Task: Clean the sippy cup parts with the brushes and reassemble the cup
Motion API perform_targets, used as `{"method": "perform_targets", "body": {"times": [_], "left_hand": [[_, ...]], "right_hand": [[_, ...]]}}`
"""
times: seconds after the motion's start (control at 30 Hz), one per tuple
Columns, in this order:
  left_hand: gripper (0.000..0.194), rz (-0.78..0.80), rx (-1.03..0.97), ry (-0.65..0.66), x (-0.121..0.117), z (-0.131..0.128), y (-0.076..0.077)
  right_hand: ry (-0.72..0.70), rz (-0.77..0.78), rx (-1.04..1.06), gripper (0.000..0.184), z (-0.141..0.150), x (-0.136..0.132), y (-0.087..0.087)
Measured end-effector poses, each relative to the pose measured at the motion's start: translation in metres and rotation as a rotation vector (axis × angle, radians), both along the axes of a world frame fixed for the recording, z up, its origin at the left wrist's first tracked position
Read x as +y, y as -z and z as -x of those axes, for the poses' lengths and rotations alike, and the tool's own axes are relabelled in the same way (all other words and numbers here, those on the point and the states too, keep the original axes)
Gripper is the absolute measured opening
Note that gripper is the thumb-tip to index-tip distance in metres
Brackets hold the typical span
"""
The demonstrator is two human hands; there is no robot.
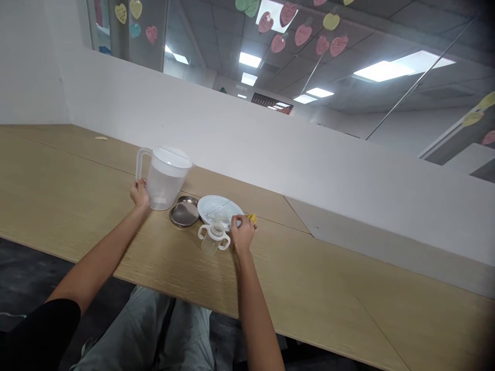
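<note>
At the back left of the table stands a translucent plastic pitcher (166, 180) with a white lid. My left hand (139, 192) is closed round the lower end of its handle. My right hand (243, 233) has its fingers curled together at the right rim of a white plate (204, 203); what they pinch is hidden. Just behind those fingers shows a small yellow object (252, 218). Some clear and white small parts lie in the plate. In front of it is an uncapped baby bottle (212, 242) with two white handles. Round metal dishes (184, 213) sit between pitcher and plate.
The wooden table (328, 288) runs along a white wall (240, 139). Above the wall is a glass pane with heart-shaped notes (303, 34). A small pale flat piece (101, 138) lies far left. The table's front edge is close to my lap.
</note>
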State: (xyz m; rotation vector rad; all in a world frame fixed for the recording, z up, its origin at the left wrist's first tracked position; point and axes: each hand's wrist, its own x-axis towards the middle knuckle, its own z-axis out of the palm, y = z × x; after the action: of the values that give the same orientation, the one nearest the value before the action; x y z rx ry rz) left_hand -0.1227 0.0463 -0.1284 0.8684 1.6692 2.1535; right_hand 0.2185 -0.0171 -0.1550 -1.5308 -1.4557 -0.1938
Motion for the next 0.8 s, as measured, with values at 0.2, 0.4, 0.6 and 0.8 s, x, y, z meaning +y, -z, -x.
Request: {"method": "perform_targets", "body": {"times": [0.2, 0.4, 0.6, 0.8], "left_hand": [[0.027, -0.123, 0.149, 0.010, -0.003, -0.004, -0.007], [0.033, -0.196, 0.446, 0.123, -0.025, -0.025, -0.016], [0.041, -0.204, 0.571, 0.114, -0.031, -0.034, -0.018], [0.044, -0.211, 0.594, 0.093, -0.028, -0.031, -0.016]], "right_hand": [[0.046, -0.027, 0.088, 0.035, -0.003, 0.003, 0.002], [0.056, 0.004, 0.098, 0.035, -0.004, 0.004, 0.002], [0.066, 0.029, 0.080, 0.034, -0.003, 0.003, 0.001], [0.060, 0.036, 0.092, 0.036, -0.003, 0.002, 0.000]]}}
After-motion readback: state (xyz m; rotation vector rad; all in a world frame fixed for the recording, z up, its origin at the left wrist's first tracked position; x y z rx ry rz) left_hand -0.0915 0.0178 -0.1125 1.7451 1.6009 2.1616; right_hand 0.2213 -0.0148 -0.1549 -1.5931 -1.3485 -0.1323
